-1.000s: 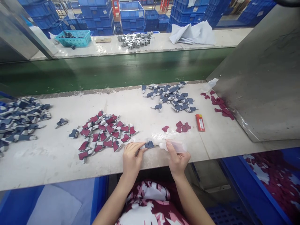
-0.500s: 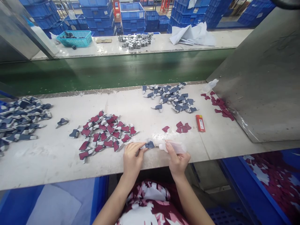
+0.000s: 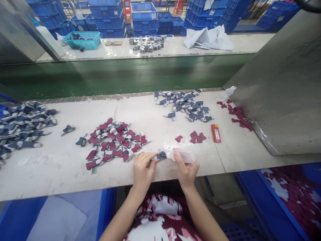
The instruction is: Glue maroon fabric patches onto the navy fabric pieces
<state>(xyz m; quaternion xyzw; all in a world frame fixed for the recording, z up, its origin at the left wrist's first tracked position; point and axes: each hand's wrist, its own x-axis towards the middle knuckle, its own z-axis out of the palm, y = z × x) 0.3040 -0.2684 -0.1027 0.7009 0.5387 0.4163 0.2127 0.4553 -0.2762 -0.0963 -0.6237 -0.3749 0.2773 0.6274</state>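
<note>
1. A blue part [image 3: 162, 155] is pinched in the left hand [image 3: 143, 168], near the front edge of the table [image 3: 140, 110].
2. A bottle [image 3: 185, 156] is gripped in the right hand [image 3: 187, 172], its tip pointed at the part.
3. 2 piles, red-topped parts [image 3: 117, 153] and blue-topped parts [image 3: 198, 106], are separated by open table.

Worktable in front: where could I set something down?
Bare patches: middle, between the maroon-faced pile and the blue-faced pile; front left, nearer than the left-end heap; and right of the lighter, toward the metal panel. Crowded: the piles, and around the left hand, holding a piece, and the right hand, holding a bottle.
</note>
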